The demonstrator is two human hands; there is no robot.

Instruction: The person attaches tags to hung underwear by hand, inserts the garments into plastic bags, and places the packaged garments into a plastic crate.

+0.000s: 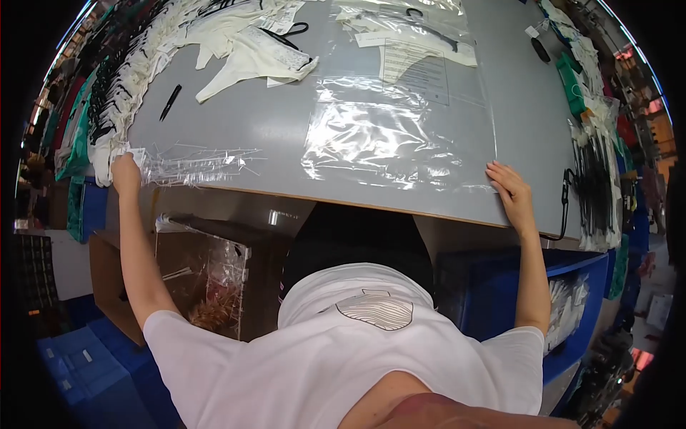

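My left hand (126,174) is closed at the table's left edge, on the near end of a long row of white garments (128,104) with black straps. A white tag pokes out beside its fingers; the fingertips are partly hidden. My right hand (511,187) lies on the tabletop with fingers stretched, near the right edge of a clear plastic bag (364,143). Within or under the bag's far part is a white garment (429,53) with a dark strap. Another white garment (264,57) with a black strap is spread left of the bag.
Thin clear plastic strips (204,166) lie beside my left hand, and a black pen (170,102) farther up. Black hangers (597,182) and a green box (572,84) line the grey table's (236,129) right side. Below are a cardboard box (207,243) and a blue crate (572,264).
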